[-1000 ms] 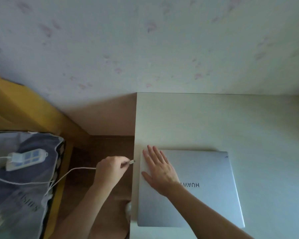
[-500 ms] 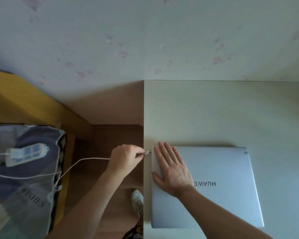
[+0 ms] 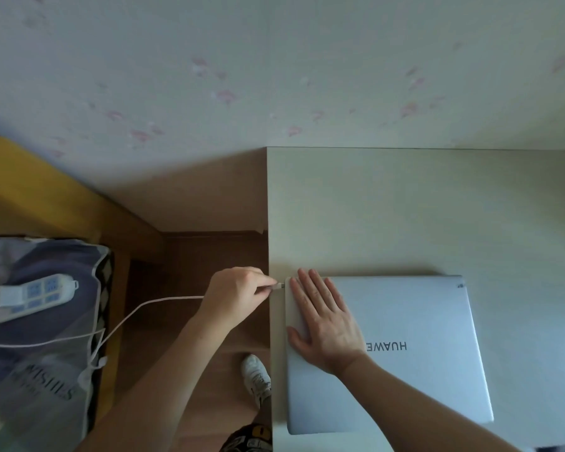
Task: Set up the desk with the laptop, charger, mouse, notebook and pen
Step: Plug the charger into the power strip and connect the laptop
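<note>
A closed silver laptop (image 3: 415, 321) lies on the pale desk (image 3: 405, 210), near its left edge. My right hand (image 3: 323, 321) rests flat on the lid's left part, fingers straight. My left hand (image 3: 238, 295) pinches the plug of the white charger cable (image 3: 157, 303) and holds its tip against the laptop's left edge near the far corner. The cable runs left to a white power strip (image 3: 30, 296) with the charger brick plugged in. No mouse, notebook or pen is in view.
The power strip lies on a dark bag under clear plastic (image 3: 40, 353) at the left, beside a yellow wooden frame (image 3: 46, 197). Brown floor and my white shoe (image 3: 256, 376) show between it and the desk. A wall stands behind the desk.
My left hand has carried the cable plug rightward until its tip meets the laptop's left edge. My right hand stays flat on the lid. The camera has shifted left.
</note>
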